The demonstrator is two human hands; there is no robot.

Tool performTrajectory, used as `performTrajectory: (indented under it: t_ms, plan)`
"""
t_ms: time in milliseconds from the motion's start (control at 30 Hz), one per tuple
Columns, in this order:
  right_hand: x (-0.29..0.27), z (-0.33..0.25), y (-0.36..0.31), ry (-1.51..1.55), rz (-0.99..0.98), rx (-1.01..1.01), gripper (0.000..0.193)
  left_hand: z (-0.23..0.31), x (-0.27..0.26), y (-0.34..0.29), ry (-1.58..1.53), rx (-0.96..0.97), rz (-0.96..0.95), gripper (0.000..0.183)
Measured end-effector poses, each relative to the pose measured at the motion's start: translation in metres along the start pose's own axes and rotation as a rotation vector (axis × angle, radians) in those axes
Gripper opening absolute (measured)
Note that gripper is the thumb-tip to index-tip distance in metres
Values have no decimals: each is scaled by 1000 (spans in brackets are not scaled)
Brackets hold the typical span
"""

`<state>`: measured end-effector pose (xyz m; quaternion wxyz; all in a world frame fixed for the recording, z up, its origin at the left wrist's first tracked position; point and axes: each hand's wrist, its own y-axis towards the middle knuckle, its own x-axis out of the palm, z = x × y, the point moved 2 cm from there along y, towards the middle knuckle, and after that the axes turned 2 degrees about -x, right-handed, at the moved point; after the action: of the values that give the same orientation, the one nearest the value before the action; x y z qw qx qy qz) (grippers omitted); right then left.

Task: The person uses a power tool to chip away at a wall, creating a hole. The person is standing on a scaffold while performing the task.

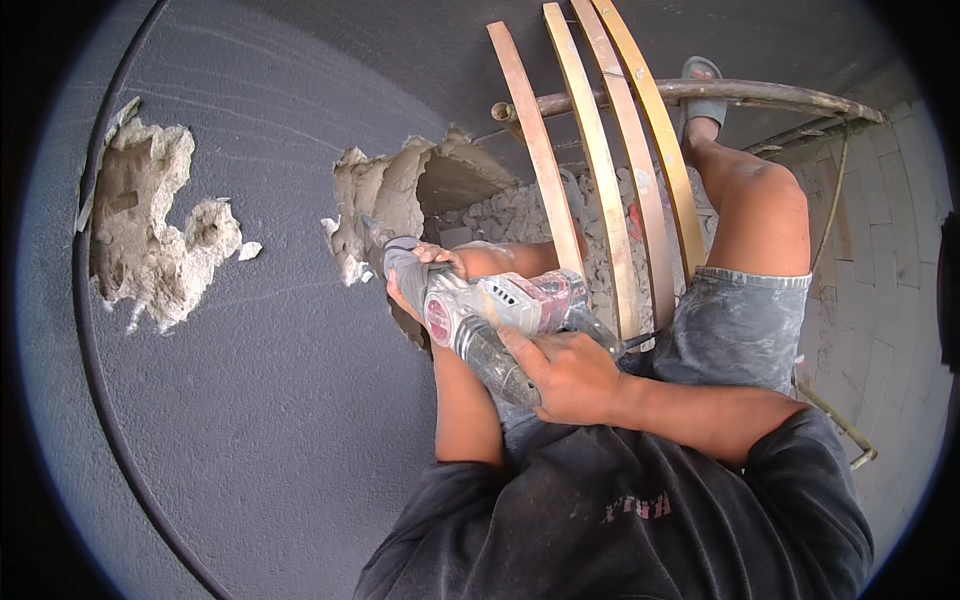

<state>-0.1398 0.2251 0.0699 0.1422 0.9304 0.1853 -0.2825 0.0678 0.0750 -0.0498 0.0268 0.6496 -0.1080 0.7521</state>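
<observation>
Rotary hammer point(500, 320) sits centre frame, bit at ten o'clock in the broken wall hole point(420, 200); left hand point(415, 275) wraps the nose, right hand point(570, 375) clenches the handle — best kept square and braced.

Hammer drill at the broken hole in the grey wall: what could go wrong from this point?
1. The hammer drill bites at the crumbling edge of the hole; plaster could break off in chunks onto the bare left hand near the bit.
2. The person stands on wooden planks over rubble, one foot on a pipe; a kick could upset balance.
3. The right hand has no glove.
</observation>
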Motion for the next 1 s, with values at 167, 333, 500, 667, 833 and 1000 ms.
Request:
performTrajectory:
  t_ms: [167,333,500,667,833,1000]
  plan:
    - [17,-29,33,-96,19,-13,65,22,-17,15,-91,-55,-129,48]
    - [24,-34,50,-94,12,-4,60,27,-21,24,-61,-23,-42,47]
    - [-20,1,27,105,-4,180,84,3,2,29,32,-40,135,46]
    - [-48,-2,-6,132,108,105,82,-28,28,10,122,-91,84,46]
    - [-38,-7,-29,169,135,85,81,-33,40,-3,142,-85,95,45]
    - [-23,-4,-20,175,120,134,82,-27,40,7,95,-137,86,47]
